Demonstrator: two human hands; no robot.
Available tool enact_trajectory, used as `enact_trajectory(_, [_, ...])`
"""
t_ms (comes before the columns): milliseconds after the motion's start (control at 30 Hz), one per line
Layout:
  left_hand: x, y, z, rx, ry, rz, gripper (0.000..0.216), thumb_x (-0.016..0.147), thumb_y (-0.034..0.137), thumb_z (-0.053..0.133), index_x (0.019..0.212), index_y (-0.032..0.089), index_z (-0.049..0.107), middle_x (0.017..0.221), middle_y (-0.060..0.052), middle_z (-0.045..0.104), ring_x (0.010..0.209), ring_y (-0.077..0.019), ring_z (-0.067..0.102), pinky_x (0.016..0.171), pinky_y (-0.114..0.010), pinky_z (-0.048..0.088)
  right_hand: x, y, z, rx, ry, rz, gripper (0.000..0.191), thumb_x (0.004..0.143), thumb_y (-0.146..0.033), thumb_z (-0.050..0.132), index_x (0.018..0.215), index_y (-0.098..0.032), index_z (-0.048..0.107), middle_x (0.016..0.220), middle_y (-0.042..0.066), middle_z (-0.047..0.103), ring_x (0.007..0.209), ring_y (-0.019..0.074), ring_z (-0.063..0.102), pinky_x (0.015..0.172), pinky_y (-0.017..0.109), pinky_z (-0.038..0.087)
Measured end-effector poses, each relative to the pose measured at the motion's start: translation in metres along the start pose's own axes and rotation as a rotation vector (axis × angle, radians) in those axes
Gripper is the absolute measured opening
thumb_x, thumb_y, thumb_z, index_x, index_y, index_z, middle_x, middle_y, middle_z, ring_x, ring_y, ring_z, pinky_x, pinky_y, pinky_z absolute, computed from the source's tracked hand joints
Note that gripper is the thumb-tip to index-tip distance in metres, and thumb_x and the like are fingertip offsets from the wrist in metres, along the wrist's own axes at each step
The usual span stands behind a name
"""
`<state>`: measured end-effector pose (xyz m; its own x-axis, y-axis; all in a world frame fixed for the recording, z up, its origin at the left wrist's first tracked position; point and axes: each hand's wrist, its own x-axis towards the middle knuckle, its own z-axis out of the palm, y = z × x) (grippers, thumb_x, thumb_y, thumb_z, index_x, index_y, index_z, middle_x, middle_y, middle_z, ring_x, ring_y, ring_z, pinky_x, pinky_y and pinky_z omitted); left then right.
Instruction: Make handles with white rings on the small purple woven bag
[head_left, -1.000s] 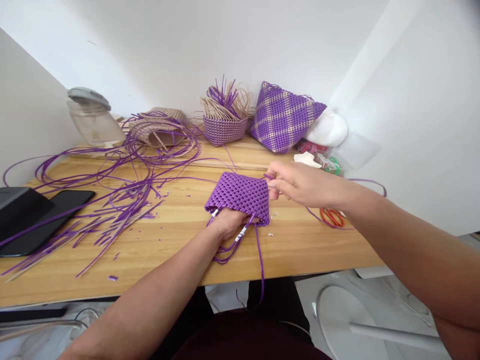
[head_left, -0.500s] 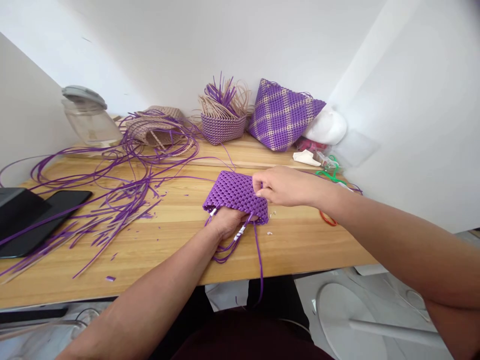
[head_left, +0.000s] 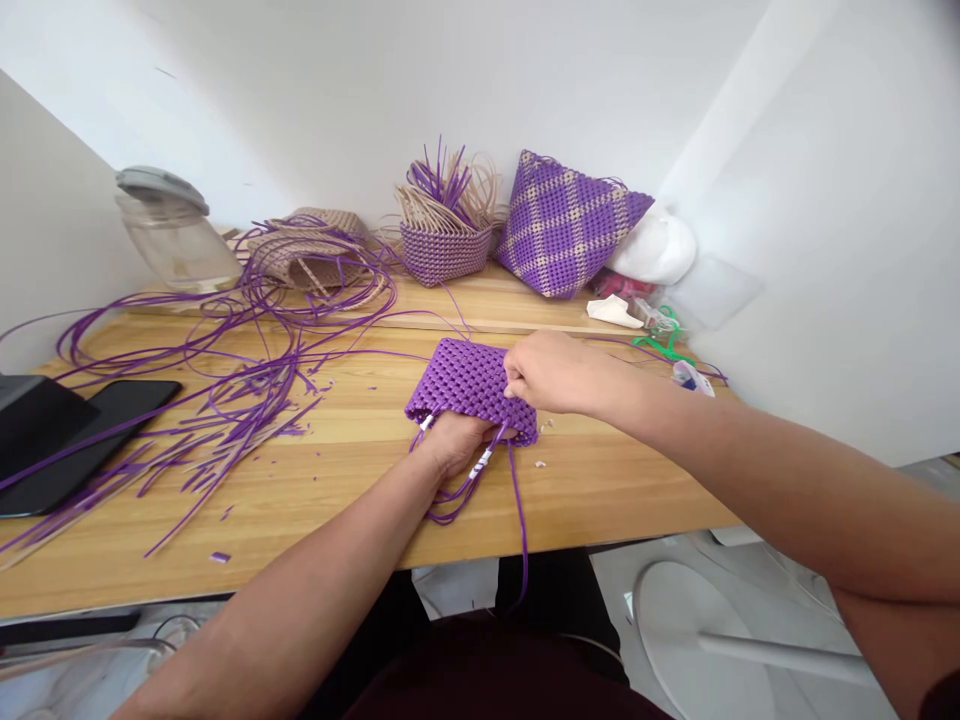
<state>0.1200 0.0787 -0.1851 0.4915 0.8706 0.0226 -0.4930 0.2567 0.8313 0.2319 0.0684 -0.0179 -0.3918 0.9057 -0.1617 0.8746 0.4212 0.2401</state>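
Note:
A small purple woven pouch (head_left: pixel 465 378) lies on the wooden table (head_left: pixel 600 480) near its front edge. My left hand (head_left: pixel 454 445) reaches into the pouch from below; its fingers are hidden inside the weave. Loose purple strips (head_left: pixel 517 510) hang from the pouch over the table's edge. My right hand (head_left: pixel 551 372) rests on the pouch's right side, fingers pinched together on the weave or a strip there.
A tangle of long purple strips (head_left: pixel 247 370) covers the left half of the table. A black tablet (head_left: pixel 67 440) lies far left, a glass jar (head_left: pixel 176 235) behind it. At the back stand an unfinished purple basket (head_left: pixel 444 245) and a purple-and-beige woven bag (head_left: pixel 559 230). White chair lower right.
My right hand has moved left from the pouch's right edge onto its top surface. The left hand and pouch have stayed in place.

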Motion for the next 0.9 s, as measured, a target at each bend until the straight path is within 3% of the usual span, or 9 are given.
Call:
enact_trajectory(267, [-0.003,0.005,0.004,-0.004,0.001,0.024,0.055,0.066,0.018,0.078,0.119,0.024,0.063,0.106,-0.006,0.074,0.096,-0.0256,0.07,0.079,-0.038,0.061,0.003,-0.011,0.005,-0.024,0.091,-0.02,0.019,0.09,-0.017,0.055,0.092,-0.012,0.073,0.085,0.014,0.075,0.081,0.0229,0.07,0.07,0.029,0.044])
enact_trajectory(567, [0.0,0.001,0.001,-0.031,0.001,0.037,0.055,0.066,0.015,0.078,0.119,0.022,0.063,0.107,-0.007,0.073,0.099,-0.0242,0.069,0.079,-0.037,0.061,-0.019,-0.008,0.019,0.004,0.223,0.036,0.017,0.095,-0.025,0.055,0.094,-0.013,0.066,0.091,0.011,0.074,0.081,0.0245,0.069,0.065,0.032,0.04])
enact_trajectory(900, [-0.001,0.002,0.0,-0.042,0.027,0.011,0.055,0.063,0.014,0.08,0.115,0.021,0.064,0.106,-0.008,0.073,0.099,-0.0248,0.069,0.08,-0.037,0.061,-0.022,-0.007,0.025,0.005,0.234,0.009,0.015,0.096,-0.025,0.055,0.093,-0.014,0.065,0.094,0.009,0.072,0.083,0.0226,0.067,0.067,0.031,0.038])
